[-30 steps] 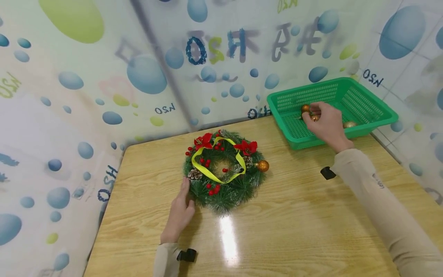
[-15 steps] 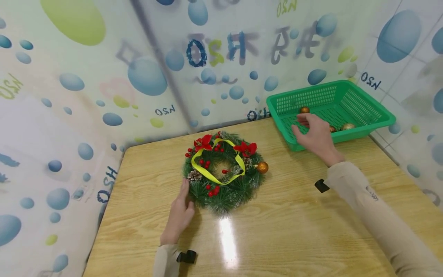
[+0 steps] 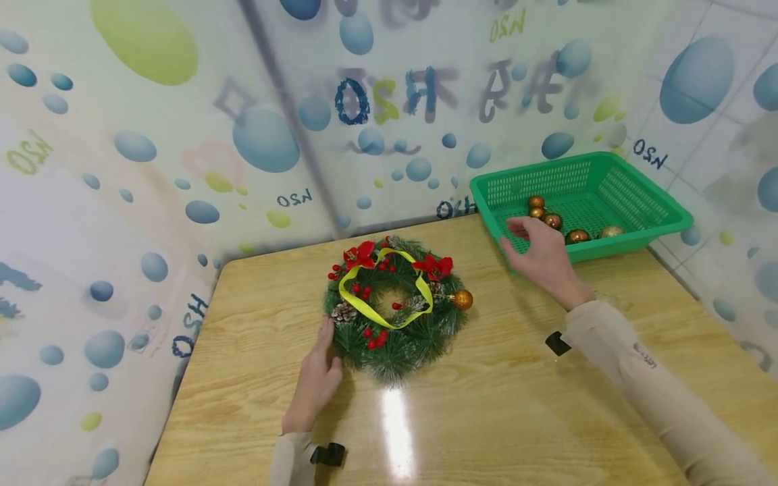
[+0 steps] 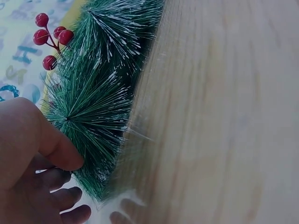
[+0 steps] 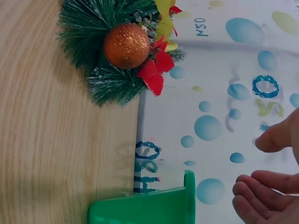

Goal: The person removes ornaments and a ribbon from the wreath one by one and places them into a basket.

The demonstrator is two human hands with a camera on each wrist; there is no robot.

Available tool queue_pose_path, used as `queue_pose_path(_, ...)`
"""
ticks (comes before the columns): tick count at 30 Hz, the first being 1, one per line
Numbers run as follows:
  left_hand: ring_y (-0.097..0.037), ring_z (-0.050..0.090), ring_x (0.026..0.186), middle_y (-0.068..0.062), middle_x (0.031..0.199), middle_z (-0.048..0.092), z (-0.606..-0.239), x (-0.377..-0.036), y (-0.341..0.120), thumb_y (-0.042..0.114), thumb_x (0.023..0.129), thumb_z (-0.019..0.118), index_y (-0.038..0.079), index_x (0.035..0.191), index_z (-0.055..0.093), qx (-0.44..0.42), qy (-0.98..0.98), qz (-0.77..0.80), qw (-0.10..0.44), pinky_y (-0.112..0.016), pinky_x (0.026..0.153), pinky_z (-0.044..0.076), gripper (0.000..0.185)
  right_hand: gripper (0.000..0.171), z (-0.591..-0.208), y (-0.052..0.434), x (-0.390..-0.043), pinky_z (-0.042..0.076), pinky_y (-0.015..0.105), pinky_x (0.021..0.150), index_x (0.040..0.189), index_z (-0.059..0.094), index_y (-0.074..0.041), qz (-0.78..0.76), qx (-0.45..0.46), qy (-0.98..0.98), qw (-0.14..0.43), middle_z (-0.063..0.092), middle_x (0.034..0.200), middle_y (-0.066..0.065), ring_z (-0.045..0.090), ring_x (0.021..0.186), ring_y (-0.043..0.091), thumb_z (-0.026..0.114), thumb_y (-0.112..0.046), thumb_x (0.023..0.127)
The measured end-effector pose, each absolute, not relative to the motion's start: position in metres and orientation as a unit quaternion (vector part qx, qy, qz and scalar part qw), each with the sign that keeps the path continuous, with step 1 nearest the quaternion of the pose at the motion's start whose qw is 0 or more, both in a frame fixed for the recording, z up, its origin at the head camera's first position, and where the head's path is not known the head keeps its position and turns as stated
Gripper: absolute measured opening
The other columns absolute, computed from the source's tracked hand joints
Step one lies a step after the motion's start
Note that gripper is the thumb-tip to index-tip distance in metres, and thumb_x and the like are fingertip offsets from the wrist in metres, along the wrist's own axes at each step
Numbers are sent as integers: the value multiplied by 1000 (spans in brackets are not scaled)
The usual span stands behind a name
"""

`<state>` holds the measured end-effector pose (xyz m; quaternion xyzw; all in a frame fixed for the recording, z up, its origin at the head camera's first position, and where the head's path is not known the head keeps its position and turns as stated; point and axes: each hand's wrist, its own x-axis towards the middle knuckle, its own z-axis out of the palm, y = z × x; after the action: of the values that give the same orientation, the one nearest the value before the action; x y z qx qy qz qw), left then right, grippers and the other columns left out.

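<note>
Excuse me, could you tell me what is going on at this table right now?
A person is working on a Christmas wreath lying on a wooden table. Their left hand rests against the wreath's near-left edge, fingers touching the pine needles. Their right hand hovers at the near-left rim of a green basket, fingers loosely curled and holding nothing. Several gold ball ornaments lie in the basket, and one orange glitter ball already sits on the wreath's right side.

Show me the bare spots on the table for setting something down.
Bare table spreads from the wreath to the near edge, and between wreath and basket. Crowded: the basket's left end, with baubles and the right hand. The left hand touches the wreath.
</note>
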<state>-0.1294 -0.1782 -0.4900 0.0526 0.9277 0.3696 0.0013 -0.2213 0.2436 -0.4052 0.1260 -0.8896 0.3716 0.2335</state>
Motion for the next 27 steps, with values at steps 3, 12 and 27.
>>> queue_pose_path(3, -34, 13, 157, -14, 171, 7, -491, -129, -179, -4, 92, 48, 4, 162, 13, 52, 928, 368, -1, -50, 127, 16, 79, 36, -409, 240, -219, 54, 56, 90, 125, 63, 8, 370, 125, -891, 229, 68, 117, 27, 65, 106, 41, 63, -14, 97)
queue_pose_path(12, -35, 14, 156, -14, 170, 9, -490, -129, -178, -5, 92, 49, 5, 162, 14, 52, 928, 370, -5, -51, 127, 16, 79, 37, -411, 222, -207, 57, 56, 88, 125, 63, 8, 363, 156, -893, 214, 68, 117, 25, 66, 104, 39, 65, -13, 95)
queue_pose_path(27, -35, 17, 156, -16, 170, 13, -491, -129, -178, -5, 92, 48, 2, 161, 17, 50, 928, 368, -14, -50, 127, 18, 76, 37, -424, 202, -194, 58, 54, 86, 124, 64, 9, 365, 186, -895, 178, 70, 115, 25, 67, 101, 38, 68, -12, 94)
